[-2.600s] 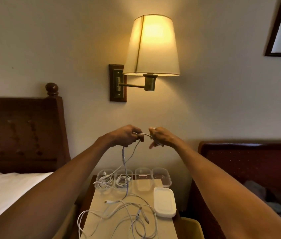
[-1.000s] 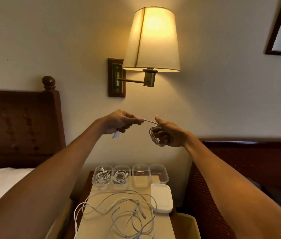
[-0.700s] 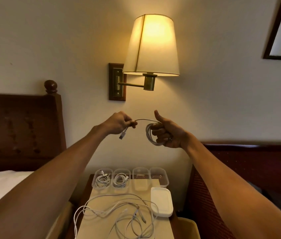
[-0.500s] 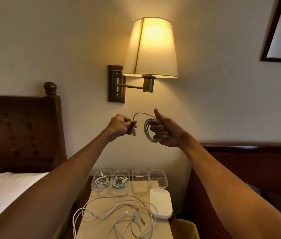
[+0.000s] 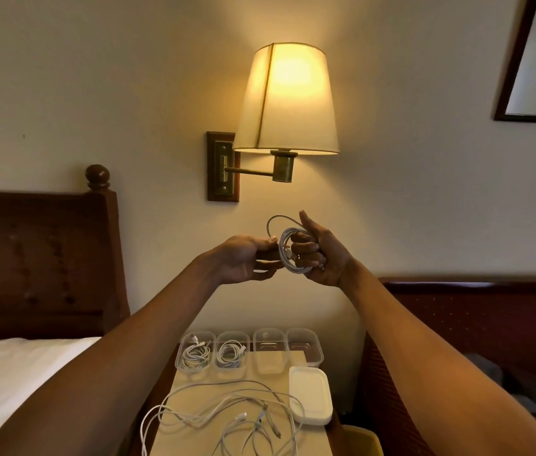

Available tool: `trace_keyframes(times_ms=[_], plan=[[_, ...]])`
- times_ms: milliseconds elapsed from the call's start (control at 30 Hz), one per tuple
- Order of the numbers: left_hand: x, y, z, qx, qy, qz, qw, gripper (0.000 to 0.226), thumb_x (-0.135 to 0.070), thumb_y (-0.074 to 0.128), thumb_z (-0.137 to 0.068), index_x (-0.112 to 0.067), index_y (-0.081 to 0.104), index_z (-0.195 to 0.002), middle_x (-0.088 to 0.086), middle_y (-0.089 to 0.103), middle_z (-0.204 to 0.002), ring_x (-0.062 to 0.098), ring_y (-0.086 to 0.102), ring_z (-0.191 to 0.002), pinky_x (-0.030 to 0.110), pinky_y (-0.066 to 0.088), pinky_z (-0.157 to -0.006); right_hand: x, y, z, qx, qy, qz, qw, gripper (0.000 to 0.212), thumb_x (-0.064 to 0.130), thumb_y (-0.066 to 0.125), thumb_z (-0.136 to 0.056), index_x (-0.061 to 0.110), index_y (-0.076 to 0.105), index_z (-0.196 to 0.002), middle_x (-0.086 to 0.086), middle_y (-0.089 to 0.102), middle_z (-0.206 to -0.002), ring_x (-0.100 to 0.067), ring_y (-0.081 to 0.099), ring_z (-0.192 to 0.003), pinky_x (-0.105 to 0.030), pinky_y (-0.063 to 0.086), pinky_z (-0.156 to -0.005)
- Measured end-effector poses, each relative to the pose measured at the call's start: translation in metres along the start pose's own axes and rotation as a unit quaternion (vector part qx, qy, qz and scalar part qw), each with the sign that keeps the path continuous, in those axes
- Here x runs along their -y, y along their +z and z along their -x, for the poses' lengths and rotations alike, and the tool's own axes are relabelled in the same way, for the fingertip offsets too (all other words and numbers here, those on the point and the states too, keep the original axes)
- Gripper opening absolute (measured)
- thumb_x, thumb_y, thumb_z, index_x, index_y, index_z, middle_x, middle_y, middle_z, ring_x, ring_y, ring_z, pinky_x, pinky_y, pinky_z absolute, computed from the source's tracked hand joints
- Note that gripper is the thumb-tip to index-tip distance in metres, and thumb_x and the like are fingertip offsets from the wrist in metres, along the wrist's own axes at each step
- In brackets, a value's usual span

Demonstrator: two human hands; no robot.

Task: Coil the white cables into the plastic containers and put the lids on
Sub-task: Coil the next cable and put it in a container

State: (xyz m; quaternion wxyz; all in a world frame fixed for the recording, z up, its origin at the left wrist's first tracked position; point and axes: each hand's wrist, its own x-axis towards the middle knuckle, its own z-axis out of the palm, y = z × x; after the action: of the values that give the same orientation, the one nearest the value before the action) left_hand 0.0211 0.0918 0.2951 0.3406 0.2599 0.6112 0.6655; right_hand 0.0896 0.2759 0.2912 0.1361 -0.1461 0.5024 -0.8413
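I read right grip (image 5: 319, 255) curled round coiled white cable (image 5: 294, 268), thumb up. Left grip (image 5: 243, 258) pinches its free end.

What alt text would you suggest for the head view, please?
The right hand holds a coiled white cable aloft; the left hand pinches its loose end. Below, a nightstand carries four clear containers, two filled, loose cables and white lids.

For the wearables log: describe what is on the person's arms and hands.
The left arm and right arm are bare, no sleeves or watch. The left hand wears nothing visible. The right hand has what looks like a dark ring.
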Motion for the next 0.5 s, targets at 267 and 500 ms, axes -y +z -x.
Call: trace_keyframes(times_ms=[267,500], plan=[[0.007,0.01,-0.005,-0.082,-0.007,0.026,0.996,0.019,-0.018,0.048,-0.103,-0.007,0.062,-0.108,0.012,0.065,-0.097,0.024,0.053,-0.086,0.031,0.047,-0.07,-0.004,-0.005,-0.004,-0.078,-0.034,0.014,0.996,0.061,0.059,0.04,-0.097,0.016,0.041,-0.052,0.004,0.037,-0.043,-0.007,0.033,-0.033,-0.015,0.028,-0.035],[0.012,0.013,-0.006,-0.108,0.001,0.014,0.994,0.019,-0.018,0.051,-0.102,-0.006,0.065,-0.106,0.014,0.065,-0.1,0.023,0.048,-0.085,0.03,0.046,-0.068,-0.007,-0.008,-0.004,-0.166,-0.051,0.022,0.984,0.056,0.055,0.047,-0.096,0.016,0.03,-0.059,0.003,0.033,-0.044,-0.008,0.03,-0.033,-0.014,0.03,-0.035]])
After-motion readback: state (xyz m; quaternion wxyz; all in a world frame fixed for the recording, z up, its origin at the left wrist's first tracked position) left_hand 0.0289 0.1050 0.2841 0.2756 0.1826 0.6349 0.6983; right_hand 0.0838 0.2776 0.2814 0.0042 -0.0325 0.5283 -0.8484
